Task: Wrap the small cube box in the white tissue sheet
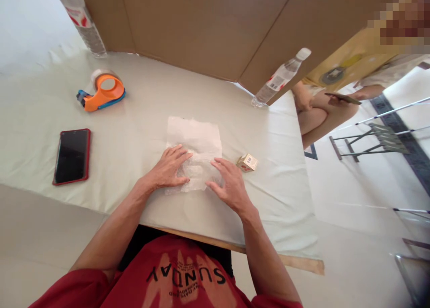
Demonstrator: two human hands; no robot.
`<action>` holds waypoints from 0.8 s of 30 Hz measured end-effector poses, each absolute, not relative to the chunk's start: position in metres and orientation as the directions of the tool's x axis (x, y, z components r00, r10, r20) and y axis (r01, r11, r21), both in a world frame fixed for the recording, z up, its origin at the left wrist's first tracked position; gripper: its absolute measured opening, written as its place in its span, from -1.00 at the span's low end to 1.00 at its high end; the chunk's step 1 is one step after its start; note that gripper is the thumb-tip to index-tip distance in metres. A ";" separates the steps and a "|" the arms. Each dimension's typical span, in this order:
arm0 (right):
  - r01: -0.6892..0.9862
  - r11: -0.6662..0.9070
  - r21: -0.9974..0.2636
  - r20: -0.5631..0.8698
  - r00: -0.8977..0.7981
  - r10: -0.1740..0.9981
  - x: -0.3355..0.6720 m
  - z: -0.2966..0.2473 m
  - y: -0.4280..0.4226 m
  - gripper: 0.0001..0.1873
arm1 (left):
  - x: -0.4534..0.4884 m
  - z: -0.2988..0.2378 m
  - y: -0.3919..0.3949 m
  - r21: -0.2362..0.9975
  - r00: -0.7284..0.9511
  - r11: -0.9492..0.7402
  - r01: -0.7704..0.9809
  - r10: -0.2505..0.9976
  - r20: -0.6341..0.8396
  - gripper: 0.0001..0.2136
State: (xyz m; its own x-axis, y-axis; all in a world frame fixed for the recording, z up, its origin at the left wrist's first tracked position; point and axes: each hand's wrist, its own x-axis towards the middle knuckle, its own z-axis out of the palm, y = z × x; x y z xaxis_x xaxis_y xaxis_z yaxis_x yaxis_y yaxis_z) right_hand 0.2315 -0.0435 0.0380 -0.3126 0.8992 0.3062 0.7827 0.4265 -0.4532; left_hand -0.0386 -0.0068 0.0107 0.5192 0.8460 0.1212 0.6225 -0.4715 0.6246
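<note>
A whitish, see-through sheet that looks like bubble wrap [195, 135] lies on the cloth-covered table, its near part crumpled or folded over. My left hand [171, 167] rests on the sheet's left side with fingers spread. On its right edge lies my right hand [228, 180], fingers apart as well. Whether anything sits under the folded part cannot be made out. Just right of my right hand stands a small gold and white box [247, 163], apart from the fingers.
An orange and blue tape dispenser [105, 93] and a red-cased phone [72, 156] lie on the left. Two water bottles [80, 23] [280, 79] stand by a tall cardboard panel [195, 26]. A seated person [336, 93] holding a phone is beyond the right edge, near a folding stool [376, 140].
</note>
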 end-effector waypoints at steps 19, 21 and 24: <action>0.929 0.111 -0.353 0.375 0.032 0.926 0.302 0.023 -0.020 -0.37 | -0.041 0.014 -0.003 0.528 0.496 -0.493 0.691 0.855 0.150 -0.35; 0.922 0.018 -0.387 0.264 0.092 0.960 0.316 0.015 -0.011 -0.29 | -0.041 0.013 -0.003 0.529 0.499 -0.488 0.694 0.856 0.136 -0.31; 0.858 -0.042 -0.513 0.124 0.123 0.985 0.325 0.008 -0.004 -0.35 | -0.041 0.011 -0.002 0.539 0.504 -0.478 0.693 0.856 0.112 -0.26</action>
